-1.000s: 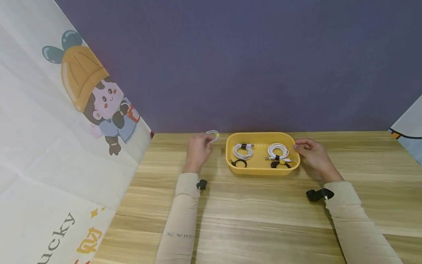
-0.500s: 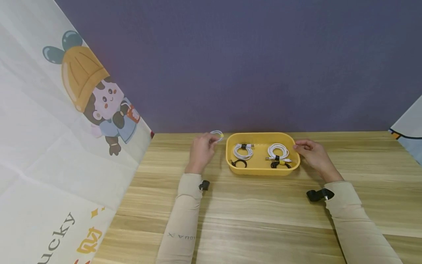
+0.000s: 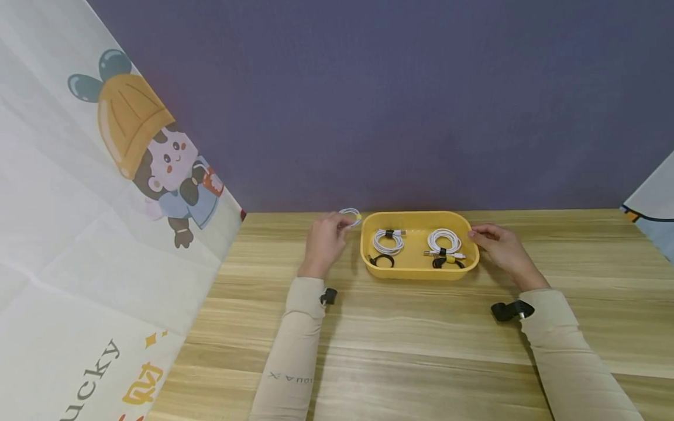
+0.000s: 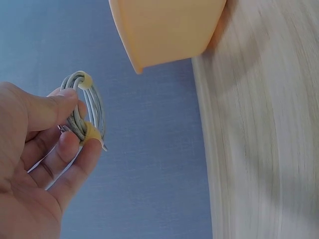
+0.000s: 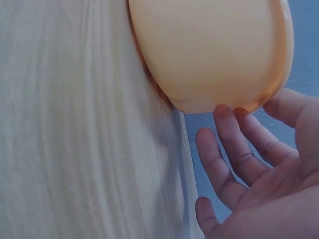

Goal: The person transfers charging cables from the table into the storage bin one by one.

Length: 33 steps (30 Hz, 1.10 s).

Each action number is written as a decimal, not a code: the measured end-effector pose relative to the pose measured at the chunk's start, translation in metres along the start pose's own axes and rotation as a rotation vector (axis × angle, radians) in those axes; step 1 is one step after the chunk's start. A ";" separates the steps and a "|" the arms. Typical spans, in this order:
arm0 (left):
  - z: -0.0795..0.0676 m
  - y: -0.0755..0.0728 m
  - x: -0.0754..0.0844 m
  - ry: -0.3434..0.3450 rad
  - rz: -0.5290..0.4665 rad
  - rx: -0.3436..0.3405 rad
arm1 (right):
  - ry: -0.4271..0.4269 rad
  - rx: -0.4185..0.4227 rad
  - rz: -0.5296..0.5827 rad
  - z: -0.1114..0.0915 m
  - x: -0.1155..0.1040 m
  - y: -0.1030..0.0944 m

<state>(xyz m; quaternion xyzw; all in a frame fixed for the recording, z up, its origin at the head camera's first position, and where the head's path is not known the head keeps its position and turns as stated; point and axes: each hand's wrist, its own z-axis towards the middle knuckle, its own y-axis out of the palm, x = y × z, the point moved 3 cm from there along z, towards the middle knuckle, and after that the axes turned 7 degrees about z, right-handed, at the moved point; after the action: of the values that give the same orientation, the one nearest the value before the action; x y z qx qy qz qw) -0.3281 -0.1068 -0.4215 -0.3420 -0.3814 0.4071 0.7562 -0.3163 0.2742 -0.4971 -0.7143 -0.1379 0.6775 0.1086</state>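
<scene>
My left hand point(image 3: 323, 242) pinches a coiled grey-white cable point(image 4: 94, 107) between thumb and fingers. Two yellow ties wrap the coil, as the left wrist view shows. This coil is just left of a yellow basket point(image 3: 416, 273), near its back left corner. At the basket's right end, my right hand point(image 3: 500, 248) holds the rim, with the thumb at the edge and fingertips point(image 5: 224, 112) against the outer wall. Inside lie a white coiled cable point(image 3: 388, 242) on the left and another white coil point(image 3: 444, 240) on the right. Near the front wall are a small black coiled cable point(image 3: 385, 255) and a black cable with a yellow tie point(image 3: 450, 259).
The basket stands near the back of a wood-grain table point(image 3: 421, 351), against a dark blue-grey backdrop point(image 3: 395, 105). A white printed cloth point(image 3: 105, 251) hangs along the left side. At the far right, a black cord point(image 3: 650, 217) runs across a light panel.
My left hand has moved a little to the right, bringing the coiled cable closer to the basket's left rim. The right hand and the basket have stayed in place.
</scene>
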 end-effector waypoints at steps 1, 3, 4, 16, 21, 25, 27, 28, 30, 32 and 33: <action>0.000 0.000 0.000 -0.003 -0.001 -0.002 | 0.004 -0.004 -0.004 0.000 0.001 0.000; 0.000 0.001 0.001 -0.007 -0.007 -0.007 | 0.012 -0.015 -0.018 0.000 0.001 0.000; 0.000 0.001 0.002 -0.008 -0.009 -0.009 | 0.016 -0.021 -0.025 0.000 0.002 -0.001; 0.000 0.003 0.013 0.050 -0.002 0.004 | 0.051 -0.068 -0.032 -0.002 0.001 0.000; -0.001 0.006 0.020 0.075 0.015 -0.005 | 0.050 -0.088 -0.029 -0.002 0.000 -0.001; -0.001 0.009 0.026 0.100 0.023 -0.014 | 0.048 -0.089 -0.035 -0.002 0.001 -0.001; -0.002 0.010 0.029 0.115 0.028 -0.014 | 0.047 -0.089 -0.038 -0.002 0.001 -0.001; -0.002 0.011 0.030 0.121 0.029 -0.016 | 0.048 -0.090 -0.039 -0.001 0.001 -0.001; -0.003 0.012 0.033 0.133 0.031 -0.020 | 0.051 -0.094 -0.037 -0.001 0.002 -0.001; -0.003 0.014 0.035 0.142 0.033 -0.025 | 0.055 -0.098 -0.035 0.000 0.003 -0.002; -0.004 0.015 0.036 0.147 0.031 -0.025 | 0.057 -0.100 -0.034 0.000 0.004 -0.002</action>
<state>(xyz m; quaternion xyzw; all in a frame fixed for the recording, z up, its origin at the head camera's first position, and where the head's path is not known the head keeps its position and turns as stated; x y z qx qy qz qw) -0.3165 -0.0694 -0.4244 -0.3863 -0.3244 0.3878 0.7714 -0.3163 0.2771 -0.4999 -0.7353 -0.1806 0.6472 0.0882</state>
